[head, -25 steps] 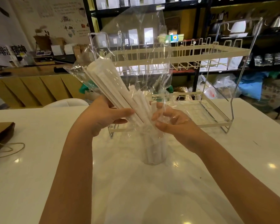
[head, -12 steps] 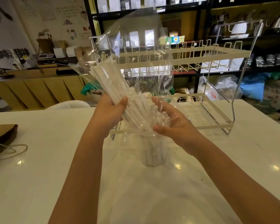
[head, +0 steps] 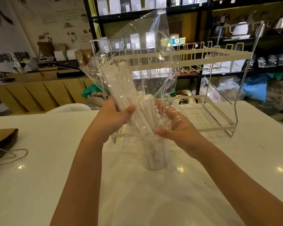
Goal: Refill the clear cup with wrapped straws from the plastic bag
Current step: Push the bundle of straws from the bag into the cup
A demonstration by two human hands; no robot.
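- Fingers of the left hand wrap around a bundle of wrapped straws through the plastic bag, thumb pressed across the front of the bundle, the other digits hidden behind it.
- Right hand cups the lower part of the bag from the other side; its fingers curl loosely against the film and a second, shorter cluster of straws, thumb low and just above the cup's rim.
- Gripped bundle leans up and to the left, its upper ends rising well above both hands inside the crinkled bag.
- Clear cup stands upright on the white table, directly beneath the two hands; straws already stand in it, and the bag's lower film drapes over its mouth, so whether the held straws reach inside cannot be told.
- Loose clear film spreads down over the table toward the camera.
- Just behind the cup and hands stands a two-tier wire rack, its upper shelf partly veiled by the bag.
- At the left edge of the table lies a brown paper bag with twine handles, well apart from the cup.
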